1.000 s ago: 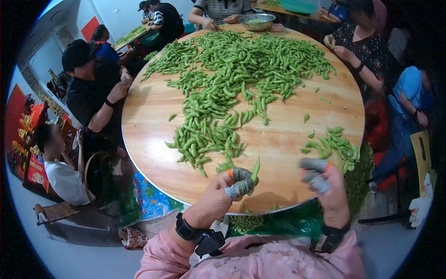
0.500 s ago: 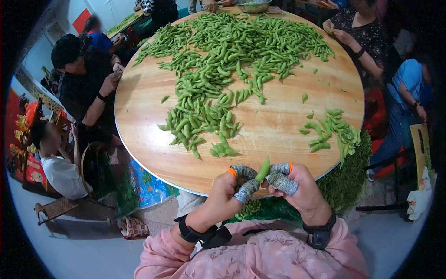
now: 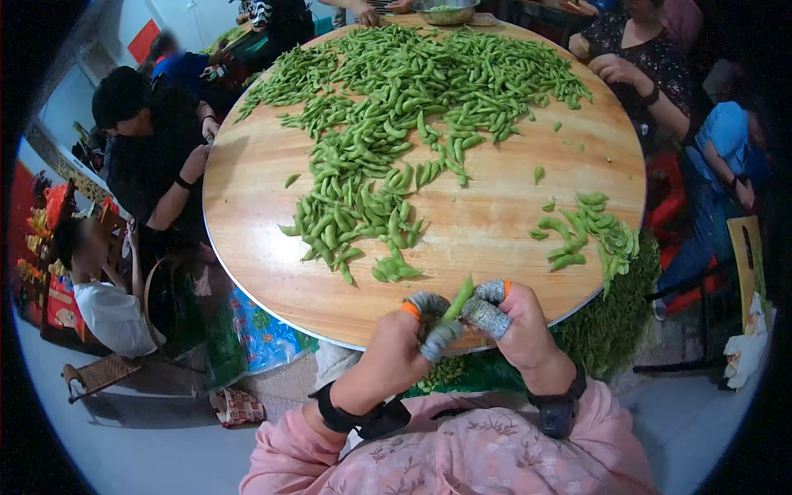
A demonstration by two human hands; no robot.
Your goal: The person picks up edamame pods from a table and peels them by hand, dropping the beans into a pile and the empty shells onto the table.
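My left hand (image 3: 404, 338) and my right hand (image 3: 516, 326) meet over the near edge of a round wooden table (image 3: 487, 239). Both pinch one green soybean pod (image 3: 458, 299) between grey-wrapped fingertips with orange tips. The pod stands tilted, its tip pointing up and right. A large heap of green pods (image 3: 388, 124) covers the table's middle and far side. A smaller pile of pods (image 3: 590, 235) lies at the right edge, close to my right hand.
Other people sit around the table: one in black (image 3: 144, 157) at the left, one in a patterned top (image 3: 652, 66) at the right. A metal bowl (image 3: 445, 10) stands at the far edge. Green pods fill a sack (image 3: 615, 322) below the table's right side.
My right hand came in from the right and took hold of the pod that my left hand held alone. The view tipped slightly downward.
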